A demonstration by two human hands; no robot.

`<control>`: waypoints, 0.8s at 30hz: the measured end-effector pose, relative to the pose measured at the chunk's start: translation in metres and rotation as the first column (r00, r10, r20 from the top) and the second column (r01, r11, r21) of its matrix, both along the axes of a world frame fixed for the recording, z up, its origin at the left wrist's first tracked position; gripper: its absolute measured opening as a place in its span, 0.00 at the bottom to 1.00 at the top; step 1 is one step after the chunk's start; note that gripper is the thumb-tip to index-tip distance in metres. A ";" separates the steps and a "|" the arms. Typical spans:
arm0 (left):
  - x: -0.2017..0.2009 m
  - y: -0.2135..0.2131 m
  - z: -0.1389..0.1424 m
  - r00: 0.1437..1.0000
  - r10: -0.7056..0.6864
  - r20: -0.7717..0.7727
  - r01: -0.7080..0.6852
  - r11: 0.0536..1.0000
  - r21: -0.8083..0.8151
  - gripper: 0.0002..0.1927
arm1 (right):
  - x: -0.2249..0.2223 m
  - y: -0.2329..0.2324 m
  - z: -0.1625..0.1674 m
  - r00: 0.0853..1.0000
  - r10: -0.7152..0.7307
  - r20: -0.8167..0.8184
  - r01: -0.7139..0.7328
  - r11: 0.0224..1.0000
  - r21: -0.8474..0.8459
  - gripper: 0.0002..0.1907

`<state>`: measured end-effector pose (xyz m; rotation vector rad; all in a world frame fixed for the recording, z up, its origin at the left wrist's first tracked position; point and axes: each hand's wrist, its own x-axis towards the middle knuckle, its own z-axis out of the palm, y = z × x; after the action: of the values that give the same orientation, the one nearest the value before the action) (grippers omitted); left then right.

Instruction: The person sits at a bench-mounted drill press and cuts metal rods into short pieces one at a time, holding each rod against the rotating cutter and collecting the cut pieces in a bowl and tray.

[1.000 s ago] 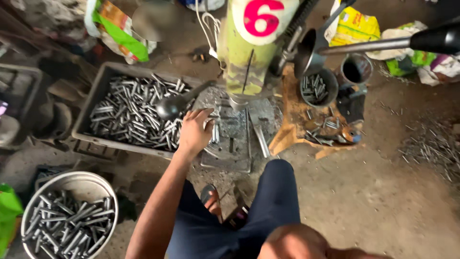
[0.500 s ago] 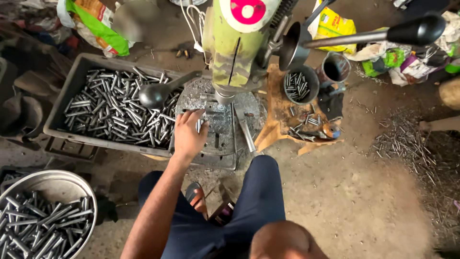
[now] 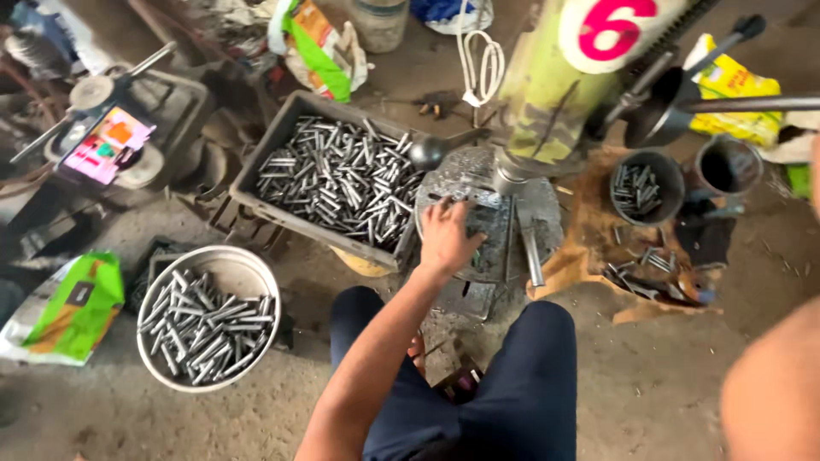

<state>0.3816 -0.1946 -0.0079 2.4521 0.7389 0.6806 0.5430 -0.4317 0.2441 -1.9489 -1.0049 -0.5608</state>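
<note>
I am observing the left hand (image 3: pixel 446 239) resting, fingers loosely spread, on the drill table (image 3: pixel 547 201) at frame centre, touching small steel pins (image 3: pixel 461 203) there. They look stiff, heavy, likely oily; pinching mid-shaft suits. Its grip I cannot tell. The right hand is lying outside my view.

The left hand (image 3: pixel 446 241) rests palm down on the round grey metal drill table (image 3: pixel 547 201), fingers spread just under the yellow-green drill press column (image 3: pixel 547 94). Left of the hand, touching the table's edge, sits a dark rectangular plastic crate of short steel rods (image 3: pixel 337 179). Nearer the person's knee stands a round white bucket of the same rods (image 3: pixel 207 318). Only the right forearm (image 3: pixel 773 393) shows, blurred; its hand is out of view.
</note>
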 end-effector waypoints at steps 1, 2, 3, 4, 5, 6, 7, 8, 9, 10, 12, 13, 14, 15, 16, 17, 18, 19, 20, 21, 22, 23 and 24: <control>0.002 0.001 -0.003 1.000 -0.001 0.001 0.001 1.000 -0.005 0.37 | -0.002 -0.008 -0.010 1.000 -0.017 -0.011 0.016 0.998 -0.068 0.17; 0.004 0.002 -0.006 1.000 0.001 0.001 -0.001 1.000 -0.011 0.36 | -0.006 -0.017 -0.023 0.999 -0.022 -0.030 0.019 0.994 -0.104 0.17; 0.005 0.002 -0.009 1.000 0.009 0.001 -0.009 1.000 -0.018 0.36 | -0.011 -0.026 -0.036 0.998 -0.032 -0.048 0.024 0.989 -0.145 0.17; 0.006 0.003 -0.011 1.000 0.010 -0.011 -0.011 1.000 -0.025 0.35 | -0.014 -0.031 -0.051 0.997 -0.040 -0.069 0.027 0.984 -0.179 0.16; 0.007 0.002 -0.012 1.000 0.014 -0.022 -0.015 0.999 -0.032 0.35 | -0.015 -0.035 -0.065 0.995 -0.044 -0.087 0.026 0.979 -0.201 0.16; 0.007 0.001 -0.012 0.999 0.022 -0.032 -0.023 0.999 -0.039 0.34 | -0.003 -0.034 -0.072 0.994 -0.043 -0.101 0.020 0.975 -0.220 0.16; 0.007 0.000 -0.012 0.999 0.037 -0.022 -0.038 0.999 -0.034 0.33 | 0.006 -0.034 -0.082 0.991 -0.046 -0.122 0.016 0.972 -0.236 0.15; 0.007 -0.002 -0.011 0.999 0.050 -0.011 -0.050 0.998 -0.026 0.31 | 0.015 -0.036 -0.090 0.990 -0.045 -0.131 0.012 0.970 -0.244 0.15; 0.006 -0.002 -0.010 0.998 0.060 0.001 -0.060 0.998 -0.020 0.30 | 0.021 -0.038 -0.099 0.989 -0.044 -0.143 0.007 0.968 -0.249 0.15; 0.005 -0.003 -0.008 0.998 0.065 0.016 -0.065 0.997 -0.029 0.30 | 0.026 -0.041 -0.106 0.988 -0.041 -0.152 0.001 0.966 -0.257 0.14; 0.004 -0.004 -0.005 0.997 0.061 0.052 -0.059 0.997 -0.047 0.30 | 0.028 -0.046 -0.123 0.985 -0.039 -0.166 -0.007 0.963 -0.270 0.14; 0.004 -0.003 -0.003 0.996 0.060 0.062 -0.056 0.997 -0.060 0.30 | 0.028 -0.049 -0.128 0.985 -0.040 -0.166 -0.008 0.961 -0.276 0.13; 0.003 -0.003 -0.002 0.996 0.057 0.073 -0.051 0.996 -0.076 0.30 | 0.028 -0.050 -0.133 0.985 -0.039 -0.170 -0.010 0.961 -0.277 0.13; 0.003 -0.003 -0.001 0.995 0.050 0.085 -0.043 0.995 -0.091 0.30 | 0.026 -0.050 -0.137 0.985 -0.040 -0.169 -0.008 0.961 -0.277 0.13; 0.004 -0.003 -0.001 0.995 0.054 0.089 -0.048 0.997 -0.061 0.30 | 0.024 -0.050 -0.139 0.985 -0.045 -0.164 -0.003 0.960 -0.280 0.12; 0.004 -0.003 -0.001 0.994 0.058 0.090 -0.055 0.998 -0.033 0.29 | 0.021 -0.049 -0.140 0.987 -0.051 -0.154 0.006 0.961 -0.278 0.12; 0.005 -0.004 -0.001 0.994 0.058 0.087 -0.058 0.998 -0.006 0.29 | 0.018 -0.048 -0.140 0.987 -0.064 -0.146 0.022 0.961 -0.275 0.12; 0.005 -0.005 -0.002 0.994 0.063 0.093 -0.063 0.998 -0.006 0.29 | 0.014 -0.047 -0.139 0.988 -0.078 -0.135 0.038 0.960 -0.277 0.12; 0.006 -0.005 -0.003 0.993 0.068 0.100 -0.067 0.998 -0.006 0.30 | 0.010 -0.044 -0.139 0.986 -0.078 -0.149 0.040 0.969 -0.242 0.11; 0.007 -0.006 -0.004 0.992 0.070 0.106 -0.070 0.998 -0.007 0.30 | 0.004 -0.041 -0.140 0.982 -0.081 -0.168 0.045 0.978 -0.205 0.11; 0.007 -0.006 -0.005 0.992 0.067 0.108 -0.065 0.998 -0.016 0.29 | -0.001 -0.037 -0.140 0.980 -0.064 -0.187 0.032 0.985 -0.167 0.10; 0.008 -0.006 -0.006 0.992 0.064 0.112 -0.062 0.998 -0.026 0.29 | -0.007 -0.034 -0.140 0.978 -0.046 -0.205 0.020 0.992 -0.128 0.09; 0.008 -0.006 -0.007 0.991 0.062 0.116 -0.059 0.998 -0.033 0.28 | -0.011 -0.031 -0.140 0.978 -0.042 -0.204 0.019 0.994 -0.109 0.09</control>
<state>0.3892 -0.2010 -0.0148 2.3492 0.7745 0.8225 0.5317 -0.4626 0.1043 -2.0720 -0.8906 -0.3188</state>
